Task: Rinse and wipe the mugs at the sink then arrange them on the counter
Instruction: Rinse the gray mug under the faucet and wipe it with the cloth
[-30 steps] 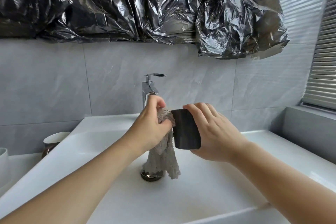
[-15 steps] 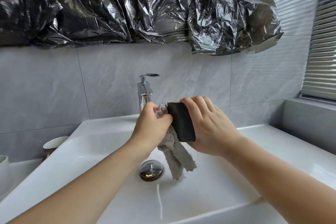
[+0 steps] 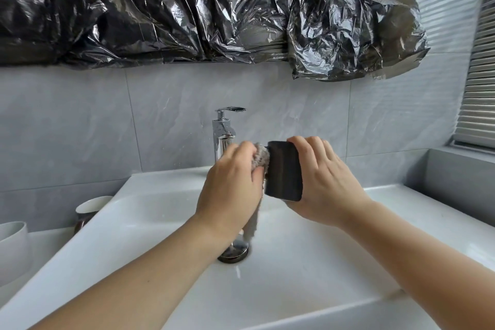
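Dark mug [image 3: 284,171] lies sideways above the sink [image 3: 308,270] basin, gripped by the right hand [image 3: 325,182], its mouth turned toward the left hand [image 3: 231,190]; the left hand clutches a grey cloth [image 3: 261,158] pressed into that mouth, a strip dangling below. Left of both hands, two white mugs [image 3: 92,206] stand on the bench [image 3: 45,246]; beyond the hands rises a chrome tap [image 3: 222,131].

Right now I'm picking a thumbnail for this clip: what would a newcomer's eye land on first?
First, the two hands meeting over the white sink: the right hand grips a dark mug while the left hand presses a grey cloth against it, just in front of the chrome tap. Next, the crinkled black plastic sheeting stretched across the wall above. Last, two white mugs waiting on the counter at far left.
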A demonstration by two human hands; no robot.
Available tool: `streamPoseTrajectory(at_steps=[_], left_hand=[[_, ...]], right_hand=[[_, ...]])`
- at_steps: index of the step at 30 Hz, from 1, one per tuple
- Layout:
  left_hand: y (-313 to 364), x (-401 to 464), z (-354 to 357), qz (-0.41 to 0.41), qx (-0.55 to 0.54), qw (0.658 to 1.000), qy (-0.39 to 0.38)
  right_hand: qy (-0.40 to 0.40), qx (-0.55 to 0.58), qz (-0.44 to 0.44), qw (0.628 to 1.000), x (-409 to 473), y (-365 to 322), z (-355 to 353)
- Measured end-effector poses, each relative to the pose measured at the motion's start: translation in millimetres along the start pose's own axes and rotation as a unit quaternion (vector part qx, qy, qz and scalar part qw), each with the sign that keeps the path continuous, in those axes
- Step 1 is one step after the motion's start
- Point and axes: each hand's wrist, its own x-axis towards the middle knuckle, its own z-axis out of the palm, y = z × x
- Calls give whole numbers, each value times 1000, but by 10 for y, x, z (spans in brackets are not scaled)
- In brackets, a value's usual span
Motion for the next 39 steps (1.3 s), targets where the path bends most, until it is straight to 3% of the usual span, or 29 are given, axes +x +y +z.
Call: streamPoseTrajectory(at_steps=[2, 4, 10, 11, 13, 15, 17, 20, 22, 24, 26, 28, 30, 34, 39], left_hand=[[-89, -8, 48, 87, 44, 995, -11], [-167, 5, 67, 124, 41, 991, -36], [-163, -110, 118, 46, -23, 973, -224], [-183, -93, 115, 34, -40, 979, -197], [-196, 16, 56, -2, -88, 995, -50], [-157, 118, -6, -33, -157, 986, 54], [-101, 138, 1, -12, -198, 980, 6], [-69, 9, 62, 57, -184, 965, -178], [-69, -57, 83, 103, -185, 946, -244], [-81, -50, 75, 122, -193, 949, -217], [-78, 7, 60, 92, -193, 966, -144], [-73, 48, 59, 54, -121, 988, -85], [-79, 56, 58, 8, -51, 993, -108], [-74, 44, 50, -48, -199, 956, -212], [-84, 119, -26, -37, -206, 952, -221]], right_hand=[[-5, 9, 2, 1000, -9, 17, -10], [-11, 12, 2, 1000, -16, 28, -7], [3, 42, 72, 997, -50, 154, -2], [10, 58, 85, 995, -52, 171, -12], [2, 66, 73, 995, -53, 183, -11], [-29, 75, 34, 996, -63, 170, 9], [-61, 117, 7, 991, -63, 131, 23], [-73, 159, -5, 985, -55, 119, 44], [-61, 175, 22, 982, -67, 164, 36], [-49, 188, 28, 981, -65, 182, 22], [-59, 195, 15, 979, -45, 145, 7], [-83, 194, 0, 977, -25, 75, -1], [-99, 190, -12, 977, -27, 44, 5], [-95, 196, 13, 976, -57, 84, -16], [-73, 194, 15, 978, -43, 85, 4]])
